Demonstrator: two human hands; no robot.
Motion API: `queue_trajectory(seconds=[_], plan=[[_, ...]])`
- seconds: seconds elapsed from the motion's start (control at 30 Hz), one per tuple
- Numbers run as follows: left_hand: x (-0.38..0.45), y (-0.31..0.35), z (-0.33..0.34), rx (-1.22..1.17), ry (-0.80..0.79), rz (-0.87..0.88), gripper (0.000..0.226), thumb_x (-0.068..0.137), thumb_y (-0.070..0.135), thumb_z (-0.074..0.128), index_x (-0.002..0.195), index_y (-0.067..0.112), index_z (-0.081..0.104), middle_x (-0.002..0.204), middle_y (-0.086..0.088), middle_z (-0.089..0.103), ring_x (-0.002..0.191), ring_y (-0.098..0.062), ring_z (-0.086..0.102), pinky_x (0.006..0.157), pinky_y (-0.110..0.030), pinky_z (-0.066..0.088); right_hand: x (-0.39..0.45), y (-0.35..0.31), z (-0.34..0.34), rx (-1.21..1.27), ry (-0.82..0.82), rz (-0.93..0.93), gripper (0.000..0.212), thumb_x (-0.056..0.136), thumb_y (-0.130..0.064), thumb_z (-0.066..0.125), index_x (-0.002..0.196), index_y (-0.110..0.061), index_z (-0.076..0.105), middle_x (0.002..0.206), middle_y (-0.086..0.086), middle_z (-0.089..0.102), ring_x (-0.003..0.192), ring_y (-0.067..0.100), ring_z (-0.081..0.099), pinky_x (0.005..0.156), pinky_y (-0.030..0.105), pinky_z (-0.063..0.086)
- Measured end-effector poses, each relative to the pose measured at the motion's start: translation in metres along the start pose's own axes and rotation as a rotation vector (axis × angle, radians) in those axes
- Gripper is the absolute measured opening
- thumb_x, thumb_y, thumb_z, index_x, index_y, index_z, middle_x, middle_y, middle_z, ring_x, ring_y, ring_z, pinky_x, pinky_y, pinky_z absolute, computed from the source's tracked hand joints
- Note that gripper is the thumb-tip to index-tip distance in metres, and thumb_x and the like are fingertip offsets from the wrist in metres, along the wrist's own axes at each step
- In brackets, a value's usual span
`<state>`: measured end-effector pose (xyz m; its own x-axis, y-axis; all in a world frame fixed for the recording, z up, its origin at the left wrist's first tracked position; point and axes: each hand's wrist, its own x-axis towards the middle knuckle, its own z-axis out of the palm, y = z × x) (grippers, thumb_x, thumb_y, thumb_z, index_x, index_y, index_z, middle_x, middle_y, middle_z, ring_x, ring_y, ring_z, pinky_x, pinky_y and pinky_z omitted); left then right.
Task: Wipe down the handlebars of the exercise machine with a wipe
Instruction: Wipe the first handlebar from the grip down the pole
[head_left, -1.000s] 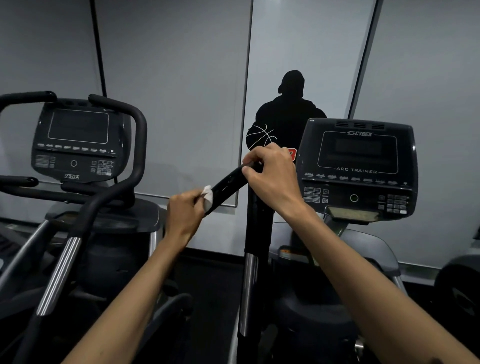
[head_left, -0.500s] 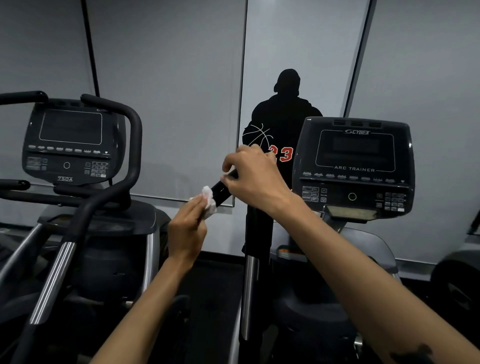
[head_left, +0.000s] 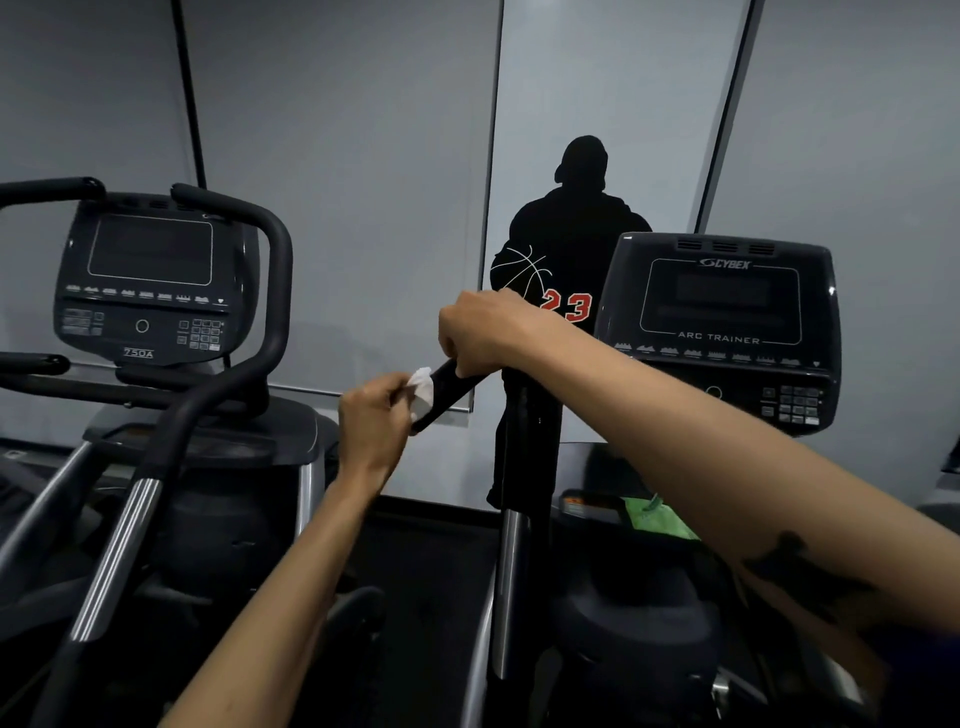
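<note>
My left hand (head_left: 371, 426) is nearest, fingers pinching a small crumpled white wipe (head_left: 422, 391) against the low free end of the short black handlebar grip (head_left: 445, 396). Wipe sits on the grip's left side, touching it. Grip angles up to the right; my right hand (head_left: 485, 332) is curled round its upper part, knuckles up, just above the wipe. Hands close but apart, w/ bare black grip between them. Grip joins the black upright post w/ chrome lower section (head_left: 519, 519), approx centre. Dark tattoo on my right forearm (head_left: 800, 577), lower right. Green item (head_left: 660, 519) behind that arm, can't tell what it is. Right of post: black console marked CYBEX ARC TRAINER (head_left: 722, 327), screen dark. Left: 2nd black machine w/ console marked 750A (head_left: 145, 286) and curved black bar w/ chrome lower part (head_left: 208, 395). Far back: grey wall panels (head_left: 337, 156) and black silhouette decal w/ basketball and red 23 (head_left: 571, 234).
</note>
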<state>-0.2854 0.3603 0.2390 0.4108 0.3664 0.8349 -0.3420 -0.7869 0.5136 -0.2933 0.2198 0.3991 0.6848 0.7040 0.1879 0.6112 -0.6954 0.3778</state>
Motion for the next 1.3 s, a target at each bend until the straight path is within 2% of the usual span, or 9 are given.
queue_trajectory(seconds=[0.1, 0.23, 0.37, 0.47, 0.63, 0.77, 0.9, 1.13, 1.3], plan=[[-0.003, 0.009, 0.005, -0.006, -0.027, 0.088, 0.013, 0.094, 0.02, 0.065, 0.091, 0.014, 0.077, 0.072, -0.006, 0.071, 0.063, -0.025, 0.064, 0.055, -0.039, 0.051, 0.002, -0.001, -0.001, 0.023, 0.023, 0.0, 0.024, 0.092, -0.008, 0.056, 0.113, -0.013, 0.067, 0.112, 0.008, 0.061, 0.106, 0.032, 0.063, 0.077, 0.035, 0.042], [-0.037, -0.011, 0.0, 0.065, 0.011, 0.221, 0.043, 0.069, -0.024, 0.068, 0.102, 0.004, 0.076, 0.103, -0.01, 0.076, 0.094, -0.027, 0.071, 0.08, -0.036, 0.057, 0.001, 0.003, 0.002, 0.031, 0.017, 0.01, 0.027, 0.091, -0.008, 0.056, 0.116, -0.012, 0.068, 0.105, 0.01, 0.06, 0.099, 0.031, 0.061, 0.076, 0.035, 0.041], [-0.019, -0.004, 0.001, -0.03, 0.036, 0.052, 0.019, 0.084, -0.004, 0.071, 0.094, 0.01, 0.077, 0.08, -0.005, 0.073, 0.068, -0.023, 0.065, 0.058, -0.034, 0.049, -0.001, 0.008, 0.003, 0.038, 0.026, 0.003, 0.02, 0.091, -0.006, 0.056, 0.108, -0.011, 0.067, 0.087, 0.004, 0.048, 0.084, 0.028, 0.051, 0.069, 0.033, 0.04], [-0.012, 0.005, 0.006, -0.009, 0.014, 0.113, 0.015, 0.091, 0.005, 0.067, 0.1, 0.011, 0.076, 0.084, -0.008, 0.074, 0.071, -0.027, 0.067, 0.061, -0.04, 0.055, -0.005, 0.006, 0.002, 0.045, 0.037, 0.011, 0.011, 0.09, -0.007, 0.055, 0.083, -0.014, 0.053, 0.074, 0.001, 0.04, 0.083, 0.03, 0.049, 0.059, 0.029, 0.033], [-0.043, -0.014, -0.002, 0.098, 0.05, 0.233, 0.03, 0.089, 0.002, 0.052, 0.108, 0.002, 0.075, 0.103, -0.014, 0.074, 0.089, -0.031, 0.071, 0.077, -0.038, 0.058, -0.015, 0.015, 0.001, 0.163, 0.109, 0.029, 0.032, 0.088, -0.01, 0.059, 0.118, -0.009, 0.069, 0.115, 0.011, 0.065, 0.103, 0.032, 0.063, 0.078, 0.036, 0.049], [-0.027, -0.009, 0.002, 0.086, 0.048, 0.112, 0.03, 0.082, -0.011, 0.068, 0.105, 0.006, 0.076, 0.094, -0.012, 0.074, 0.078, -0.03, 0.069, 0.065, -0.043, 0.058, -0.027, 0.017, 0.009, 0.126, 0.276, -0.008, 0.026, 0.079, -0.011, 0.062, 0.101, -0.004, 0.074, 0.1, 0.012, 0.069, 0.096, 0.033, 0.062, 0.075, 0.043, 0.052], [-0.041, -0.007, 0.0, 0.211, -0.016, 0.357, 0.032, 0.08, -0.009, 0.075, 0.109, 0.003, 0.074, 0.11, -0.012, 0.072, 0.096, -0.029, 0.069, 0.076, -0.038, 0.059, -0.035, 0.014, 0.016, 0.117, 0.309, -0.037, 0.021, 0.077, -0.011, 0.062, 0.095, -0.005, 0.073, 0.093, 0.011, 0.066, 0.091, 0.033, 0.061, 0.077, 0.046, 0.053], [-0.035, -0.001, 0.001, 0.156, 0.048, 0.271, 0.018, 0.086, 0.002, 0.065, 0.1, 0.004, 0.076, 0.099, -0.011, 0.074, 0.086, -0.03, 0.07, 0.066, -0.037, 0.059, -0.029, 0.014, 0.023, 0.164, 0.401, 0.034, 0.023, 0.083, -0.014, 0.063, 0.105, -0.009, 0.072, 0.107, 0.008, 0.064, 0.105, 0.031, 0.055, 0.077, 0.037, 0.036], [-0.034, -0.022, -0.011, 0.169, 0.018, 0.257, 0.023, 0.078, -0.009, 0.074, 0.094, 0.006, 0.076, 0.088, -0.008, 0.072, 0.074, -0.029, 0.069, 0.058, -0.038, 0.056, -0.028, 0.01, 0.022, 0.126, 0.342, 0.079, 0.007, 0.082, -0.014, 0.064, 0.083, -0.009, 0.06, 0.094, 0.008, 0.06, 0.093, 0.031, 0.053, 0.076, 0.038, 0.029]])
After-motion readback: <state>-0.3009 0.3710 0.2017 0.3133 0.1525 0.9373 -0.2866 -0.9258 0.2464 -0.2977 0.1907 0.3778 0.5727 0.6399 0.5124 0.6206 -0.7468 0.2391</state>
